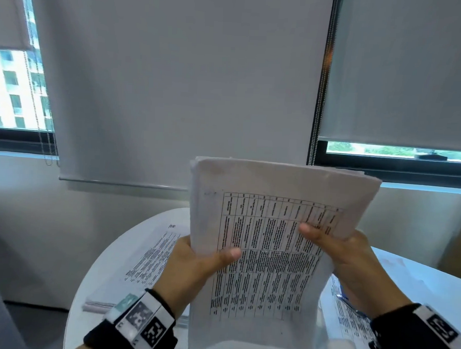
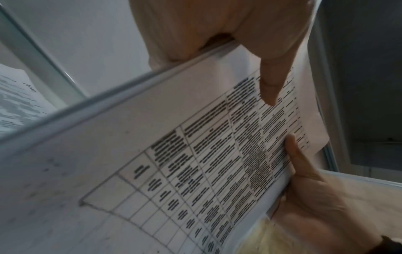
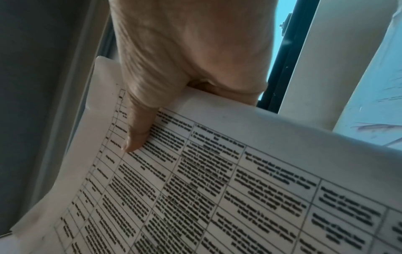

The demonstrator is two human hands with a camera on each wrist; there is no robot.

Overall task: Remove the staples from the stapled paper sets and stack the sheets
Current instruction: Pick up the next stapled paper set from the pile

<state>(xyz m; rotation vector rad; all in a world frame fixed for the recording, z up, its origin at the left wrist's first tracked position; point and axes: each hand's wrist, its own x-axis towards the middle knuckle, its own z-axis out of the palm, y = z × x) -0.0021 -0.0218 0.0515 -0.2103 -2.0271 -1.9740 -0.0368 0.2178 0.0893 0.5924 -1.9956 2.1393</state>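
Nearest the head camera, both wrists wear black bands with white marker blocks. Above them the left hand [image 1: 192, 263] and the right hand [image 1: 345, 249] hold a thick stack of sheets [image 1: 269, 229] upright in the air over the near part of the round white table [image 1: 118, 251]. Each hand clasps one side edge, thumb pressed on the printed face, the other fingers hidden behind the paper. The top sheet carries a ruled table of dense text, too blurred to read.

The left wrist view shows the stack's edge [image 2: 130, 86] as many layered sheets, the left thumb [image 2: 272, 80] lying across the print, and the opposite hand's thumb [image 2: 293, 151] farther along. The right wrist view shows the right thumb [image 3: 139, 130] flat on the grid near the margin, the palm wrapped around the edge.

Only the head view shows what lies on the table: a second pile of printed sheets [image 1: 144, 260] by its left edge, behind the left hand, and more printed paper [image 1: 350, 311] near the right edge with a blue object partly hidden under the right wrist. Beyond the table hang grey roller blinds [image 1: 175, 78] over windows [image 1: 12, 88].
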